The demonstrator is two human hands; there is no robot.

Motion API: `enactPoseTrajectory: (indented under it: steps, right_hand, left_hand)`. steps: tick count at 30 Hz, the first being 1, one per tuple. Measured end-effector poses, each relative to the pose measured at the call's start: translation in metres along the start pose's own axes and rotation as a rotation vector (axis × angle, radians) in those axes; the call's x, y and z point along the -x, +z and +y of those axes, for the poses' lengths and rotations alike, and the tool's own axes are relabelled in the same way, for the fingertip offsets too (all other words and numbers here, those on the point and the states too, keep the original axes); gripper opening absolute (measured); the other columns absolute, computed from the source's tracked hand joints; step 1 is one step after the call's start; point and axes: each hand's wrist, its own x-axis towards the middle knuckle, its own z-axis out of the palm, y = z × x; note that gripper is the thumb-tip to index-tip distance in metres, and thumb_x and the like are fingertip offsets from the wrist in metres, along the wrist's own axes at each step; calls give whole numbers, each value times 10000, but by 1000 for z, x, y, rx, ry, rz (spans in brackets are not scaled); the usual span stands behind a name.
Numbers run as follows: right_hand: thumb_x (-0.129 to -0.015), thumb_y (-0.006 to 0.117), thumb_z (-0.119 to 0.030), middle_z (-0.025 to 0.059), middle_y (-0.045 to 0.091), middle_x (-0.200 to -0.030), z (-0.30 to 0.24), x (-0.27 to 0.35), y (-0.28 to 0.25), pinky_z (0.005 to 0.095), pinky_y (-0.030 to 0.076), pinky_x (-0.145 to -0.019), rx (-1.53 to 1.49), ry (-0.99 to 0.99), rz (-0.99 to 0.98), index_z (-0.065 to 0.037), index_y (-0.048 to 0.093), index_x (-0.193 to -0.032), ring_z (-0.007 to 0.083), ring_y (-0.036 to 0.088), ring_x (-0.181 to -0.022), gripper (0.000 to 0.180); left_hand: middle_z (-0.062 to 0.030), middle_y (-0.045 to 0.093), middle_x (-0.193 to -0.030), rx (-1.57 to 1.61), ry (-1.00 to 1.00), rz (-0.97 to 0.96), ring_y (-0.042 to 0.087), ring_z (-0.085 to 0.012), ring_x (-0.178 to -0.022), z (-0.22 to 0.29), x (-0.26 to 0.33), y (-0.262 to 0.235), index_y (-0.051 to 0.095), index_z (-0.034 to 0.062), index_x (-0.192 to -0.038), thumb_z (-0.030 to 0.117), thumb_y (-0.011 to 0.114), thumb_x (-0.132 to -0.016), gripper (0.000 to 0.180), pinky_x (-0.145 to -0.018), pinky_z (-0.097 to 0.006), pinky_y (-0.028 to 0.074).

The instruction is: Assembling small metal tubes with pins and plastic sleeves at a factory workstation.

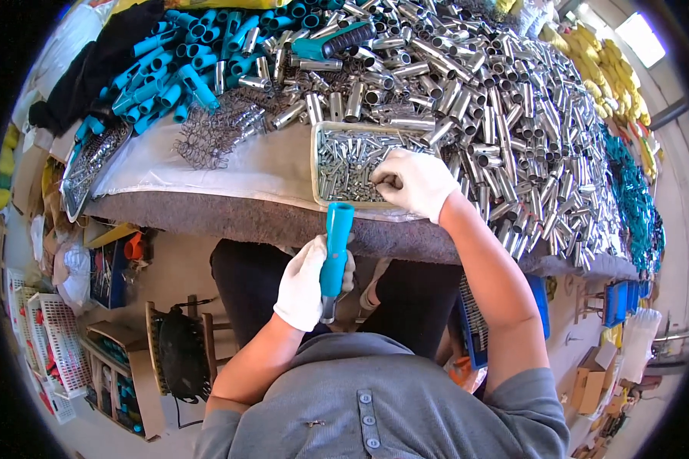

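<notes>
Grey shirt (375,405) closest, white-gloved left hand (308,283) wrapped around a blue tube (334,246) just below the table's front edge (230,218), gloved right hand (415,182) pinching small metal bits in a tray (344,164) near that edge, shiny metal tubes (505,122) piled behind, blue tubes (176,69) at the back left corner

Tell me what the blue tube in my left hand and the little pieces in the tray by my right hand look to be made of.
The blue tube in the left hand looks like plastic: even, matte turquoise with soft highlights. The small pieces in the beige tray, where the right hand reaches, look like bright metal, probably plated steel: silvery with sharp glints.
</notes>
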Motion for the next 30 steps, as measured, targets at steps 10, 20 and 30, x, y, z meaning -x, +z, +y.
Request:
enactPoseTrajectory:
  steps: [10, 20, 30]
  right_hand:
    - [-716, 594, -142, 80, 595, -779, 4, -1, 11, 345, 490, -663, -43, 9, 155, -72, 629, -792, 247, 607, -713, 109]
    - [-768, 658, -176, 86, 608, -859, 7, 4, 8, 335, 500, -695, -296, -32, 66, -79, 678, -899, 235, 622, -753, 165]
    - [-786, 651, -151, 96, 619, -829, 7, 6, 11, 314, 501, -671, -285, 3, 174, -64, 653, -869, 220, 635, -745, 121]
  left_hand:
    - [-81, 579, -857, 426, -258, -72, 553, -172, -689, -1, 2, 3, 489, 38, -1152, 463, 324, -978, 487, -599, -305, 489]
    - [-69, 545, -854, 303, -205, -64, 504, -152, -653, -1, 9, -5, 441, 51, -1251, 316, 416, -958, 395, -527, -287, 434]
    - [-84, 571, -875, 480, -184, -128, 533, -150, -660, -1, 7, -8, 500, 88, -1080, 341, 478, -947, 287, -547, -276, 449]
